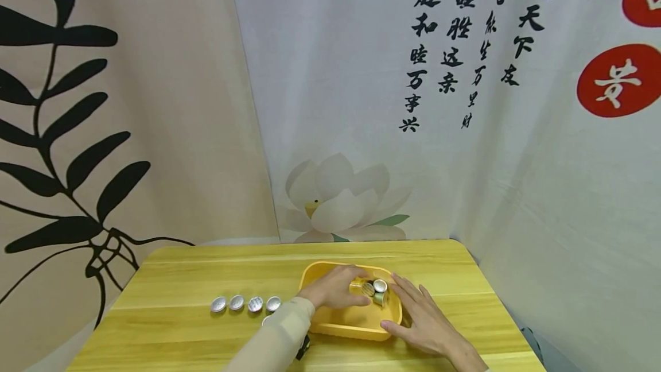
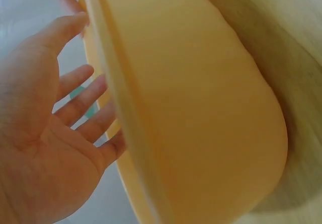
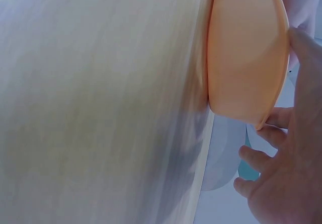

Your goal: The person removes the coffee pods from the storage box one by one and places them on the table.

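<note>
A yellow plastic bin (image 1: 351,333) stands on the table. In the head view my left hand (image 1: 338,289) reaches over the bin's left side, its fingers loosely bent near several small cylinders. The left wrist view shows this hand (image 2: 55,113) with spread fingers crossing the rim and nothing visible in its grasp. Among the cylinders are a golden one (image 1: 357,286), one with a silver end (image 1: 380,285) and a greenish one (image 1: 379,298). At the bin's right side, my right hand (image 1: 426,320) has its fingers spread; its thumb and fingertips touch the rim in the right wrist view.
Left of the bin, several small round silver-topped pieces (image 1: 236,302) form a row on the wooden table (image 1: 206,268); my left forearm partly covers another (image 1: 266,320). Behind the table hangs a printed curtain (image 1: 351,73).
</note>
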The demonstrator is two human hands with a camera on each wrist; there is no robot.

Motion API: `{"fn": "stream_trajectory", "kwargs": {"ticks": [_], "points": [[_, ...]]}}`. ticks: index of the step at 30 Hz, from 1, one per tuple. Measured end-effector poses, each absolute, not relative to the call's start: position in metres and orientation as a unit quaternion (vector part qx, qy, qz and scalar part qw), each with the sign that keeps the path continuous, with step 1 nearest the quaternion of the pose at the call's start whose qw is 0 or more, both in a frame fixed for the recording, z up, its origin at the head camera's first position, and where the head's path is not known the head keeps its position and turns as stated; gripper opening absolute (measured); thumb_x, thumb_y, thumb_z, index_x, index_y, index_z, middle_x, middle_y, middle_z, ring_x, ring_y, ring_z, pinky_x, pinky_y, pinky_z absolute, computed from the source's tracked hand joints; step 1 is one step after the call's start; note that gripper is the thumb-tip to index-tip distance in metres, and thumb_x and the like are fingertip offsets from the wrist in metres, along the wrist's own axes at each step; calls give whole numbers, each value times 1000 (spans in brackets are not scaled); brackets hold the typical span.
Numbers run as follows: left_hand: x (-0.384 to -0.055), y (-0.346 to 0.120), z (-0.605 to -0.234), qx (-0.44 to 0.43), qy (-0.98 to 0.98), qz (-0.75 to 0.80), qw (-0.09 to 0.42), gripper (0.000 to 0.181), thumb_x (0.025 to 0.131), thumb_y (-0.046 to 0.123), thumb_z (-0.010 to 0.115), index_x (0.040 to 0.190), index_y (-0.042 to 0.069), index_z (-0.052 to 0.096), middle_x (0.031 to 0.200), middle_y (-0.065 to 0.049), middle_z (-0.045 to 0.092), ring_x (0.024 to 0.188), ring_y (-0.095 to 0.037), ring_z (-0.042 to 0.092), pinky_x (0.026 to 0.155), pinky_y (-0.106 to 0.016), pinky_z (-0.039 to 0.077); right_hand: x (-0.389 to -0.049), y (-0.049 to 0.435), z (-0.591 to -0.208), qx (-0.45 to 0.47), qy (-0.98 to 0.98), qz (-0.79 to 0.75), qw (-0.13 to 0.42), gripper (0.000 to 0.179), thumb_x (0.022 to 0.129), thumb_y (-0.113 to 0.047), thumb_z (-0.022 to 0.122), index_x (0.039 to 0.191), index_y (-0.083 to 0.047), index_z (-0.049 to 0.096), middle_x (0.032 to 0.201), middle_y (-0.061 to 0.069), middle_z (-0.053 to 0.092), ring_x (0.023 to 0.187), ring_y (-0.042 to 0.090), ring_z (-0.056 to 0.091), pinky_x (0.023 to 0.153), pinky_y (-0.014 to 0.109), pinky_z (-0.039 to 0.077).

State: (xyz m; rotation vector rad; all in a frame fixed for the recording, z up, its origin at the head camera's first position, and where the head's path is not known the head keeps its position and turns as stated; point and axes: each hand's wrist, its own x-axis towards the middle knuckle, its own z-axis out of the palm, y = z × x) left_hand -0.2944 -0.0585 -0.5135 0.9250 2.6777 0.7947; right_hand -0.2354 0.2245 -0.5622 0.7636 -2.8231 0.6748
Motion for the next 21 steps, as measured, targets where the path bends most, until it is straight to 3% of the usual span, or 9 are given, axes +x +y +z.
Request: {"fn": "stream_trajectory", "kwargs": {"ticks": [21], "points": [[-299,-38,-525,307,913,250,98,59,100,32,86,152,12,69,154,-4,72,144,-24,67,123,-42,57,-237,225,-563,249,-940,224,60,93,102,-73,70,168,-9,53,183,9,41,168,40,42,131,81,32]]}}
